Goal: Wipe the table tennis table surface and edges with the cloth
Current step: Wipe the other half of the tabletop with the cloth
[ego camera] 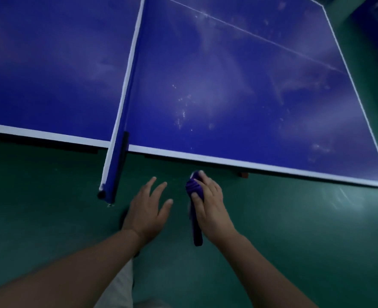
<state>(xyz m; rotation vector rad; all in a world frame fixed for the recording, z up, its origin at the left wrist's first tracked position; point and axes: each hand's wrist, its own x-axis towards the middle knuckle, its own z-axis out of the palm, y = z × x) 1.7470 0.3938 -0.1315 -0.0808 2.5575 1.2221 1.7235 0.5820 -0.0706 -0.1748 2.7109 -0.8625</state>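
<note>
One wide head-worn camera looks steeply down from beside the tabletop (239, 85), close to its near edge by the net (125, 92), facing across it; green floor (294, 230) fills the foreground.

It was a sports hall: a blue table tennis table (228, 85) with net (125, 90) stood on green flooring (294, 230).

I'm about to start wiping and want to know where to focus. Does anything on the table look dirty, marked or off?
Yes. The blue table half right of the net carries whitish smears and a cluster of pale specks near the middle. The right hand holds the purple cloth short of the table edge, not touching it; the left hand is open and empty.
</note>
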